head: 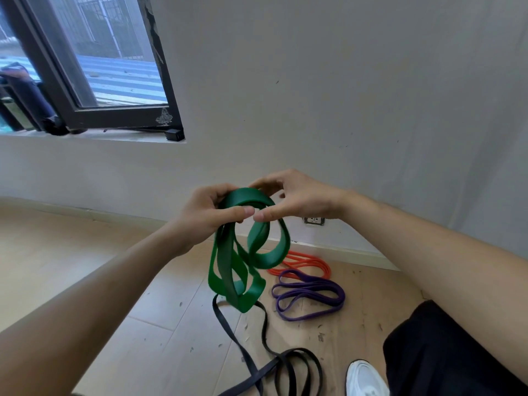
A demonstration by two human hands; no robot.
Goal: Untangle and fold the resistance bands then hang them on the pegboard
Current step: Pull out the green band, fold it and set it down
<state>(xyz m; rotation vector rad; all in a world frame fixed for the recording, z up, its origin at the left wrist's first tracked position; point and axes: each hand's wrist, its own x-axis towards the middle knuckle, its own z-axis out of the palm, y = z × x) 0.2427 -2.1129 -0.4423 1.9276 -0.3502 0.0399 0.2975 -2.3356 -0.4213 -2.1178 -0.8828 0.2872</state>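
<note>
A wide green resistance band (243, 261) hangs in several loops in front of me. My left hand (208, 215) grips the gathered top of the loops, thumb pressed across them. My right hand (297, 198) holds the same top from the right, fingers curled over the band's upper fold. On the floor below lie a black band (288, 364), a purple band (308, 295) folded in loops, and an orange band (308, 262) by the wall. No pegboard is in view.
A plain wall (343, 95) stands ahead with a power socket (314, 220) low down. A dark-framed window (108, 67) is at upper left. My dark trouser leg (445, 352) and white shoe (365, 378) are at lower right on the wooden floor (71, 252).
</note>
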